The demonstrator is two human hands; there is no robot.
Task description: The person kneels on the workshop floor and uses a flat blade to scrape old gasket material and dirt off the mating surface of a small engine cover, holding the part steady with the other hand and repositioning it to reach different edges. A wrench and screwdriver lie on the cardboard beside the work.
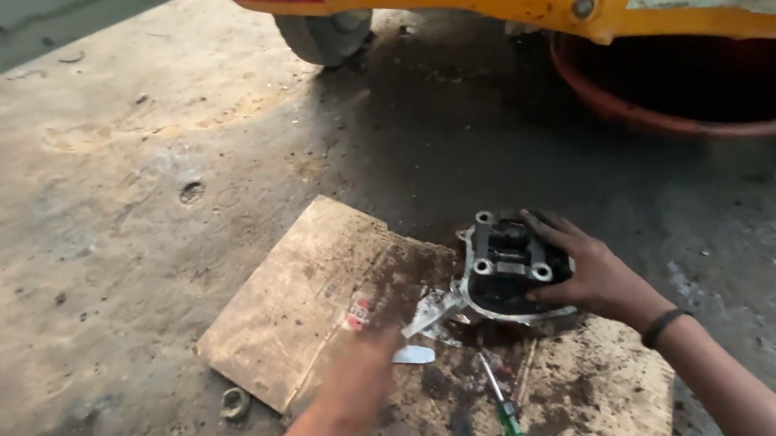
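Note:
A dark, greasy metal engine part [507, 267] with round bolt holes sits on a stained cardboard sheet [290, 301] on the floor. My right hand [588, 272] grips the part from its right side, fingers over its top and lower edge. My left hand [357, 372] is blurred over the cardboard's lower middle, near a small pale flat piece [415, 355]; whether it holds anything is unclear. A bent shiny metal piece [432, 314] lies beside the engine part's lower left. A green-handled screwdriver [506, 411] lies on the cardboard below it.
The oily concrete floor [104, 234] surrounds the cardboard. A yellow vehicle body [533, 8] with a small wheel [326, 35] stands at the top. A reddish round rim [667, 116] is at the upper right. A metal ring [235, 402] lies by the cardboard's lower left corner.

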